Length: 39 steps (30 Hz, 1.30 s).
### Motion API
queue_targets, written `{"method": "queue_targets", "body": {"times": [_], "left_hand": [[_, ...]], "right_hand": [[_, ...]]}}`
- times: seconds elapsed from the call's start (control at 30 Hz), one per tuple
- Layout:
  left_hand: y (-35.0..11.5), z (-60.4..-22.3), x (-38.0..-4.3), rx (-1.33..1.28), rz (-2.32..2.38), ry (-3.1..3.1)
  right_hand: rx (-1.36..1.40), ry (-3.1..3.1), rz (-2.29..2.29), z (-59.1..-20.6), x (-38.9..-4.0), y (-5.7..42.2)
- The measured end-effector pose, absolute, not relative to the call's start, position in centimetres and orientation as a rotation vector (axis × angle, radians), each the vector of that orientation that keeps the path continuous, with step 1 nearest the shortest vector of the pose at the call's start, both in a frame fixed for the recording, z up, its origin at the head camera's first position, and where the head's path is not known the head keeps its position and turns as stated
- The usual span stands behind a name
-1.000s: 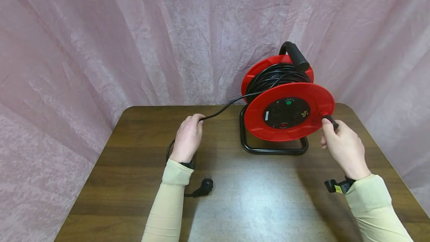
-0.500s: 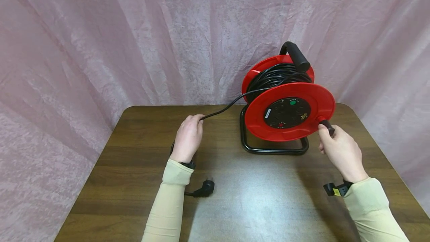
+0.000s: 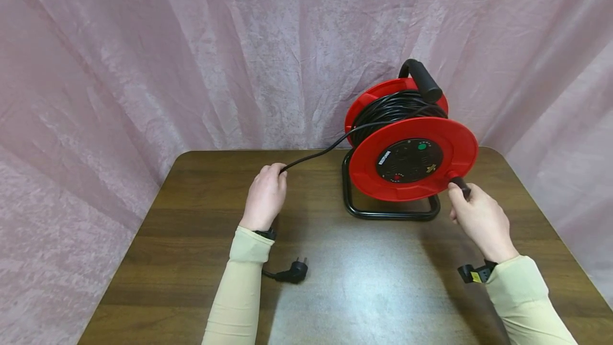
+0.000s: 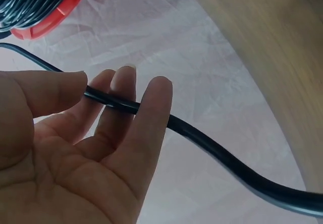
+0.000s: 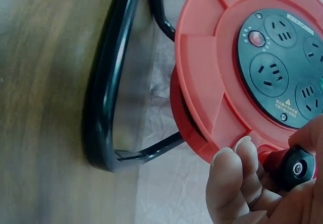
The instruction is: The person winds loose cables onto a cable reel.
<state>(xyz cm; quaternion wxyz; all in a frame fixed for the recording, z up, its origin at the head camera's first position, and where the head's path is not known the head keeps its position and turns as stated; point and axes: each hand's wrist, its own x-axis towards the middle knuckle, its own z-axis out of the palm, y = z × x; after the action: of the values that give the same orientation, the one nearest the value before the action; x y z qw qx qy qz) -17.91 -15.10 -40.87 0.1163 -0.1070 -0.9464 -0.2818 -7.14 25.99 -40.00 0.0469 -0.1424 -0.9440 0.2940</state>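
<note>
A red cable reel (image 3: 412, 158) wound with black cable stands on a black tube frame (image 3: 392, 216) at the table's back right. My right hand (image 3: 481, 222) grips the reel's black crank knob (image 3: 461, 187), low on the right of the front disc; the right wrist view shows thumb and fingers around the knob (image 5: 297, 168). Left of the reel, my left hand (image 3: 265, 196) holds the black cable (image 3: 316, 154) running off the drum. In the left wrist view, thumb and fingers pinch this cable (image 4: 212, 148). The black plug (image 3: 293, 271) lies on the table beside my left forearm.
The brown wooden table (image 3: 191, 281) ends at a back edge close behind the reel. A pink curtain (image 3: 268, 57) hangs behind it and along both sides. The reel's black carrying handle (image 3: 422, 81) rises above the drum.
The reel has turned clockwise, the knob and my right hand moving down and left. My left hand has shifted slightly left. The plug has slid a little right and rolled, its pins now showing.
</note>
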Motion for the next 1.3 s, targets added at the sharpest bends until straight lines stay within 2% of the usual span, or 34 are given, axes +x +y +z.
{"method": "queue_targets", "body": {"times": [1.3], "left_hand": [[-14.6,-40.6,-17.7,-0.373,-0.838,-2.757]], "right_hand": [[-0.364,-3.019,0.849,-43.5,-7.4,23.1]]}}
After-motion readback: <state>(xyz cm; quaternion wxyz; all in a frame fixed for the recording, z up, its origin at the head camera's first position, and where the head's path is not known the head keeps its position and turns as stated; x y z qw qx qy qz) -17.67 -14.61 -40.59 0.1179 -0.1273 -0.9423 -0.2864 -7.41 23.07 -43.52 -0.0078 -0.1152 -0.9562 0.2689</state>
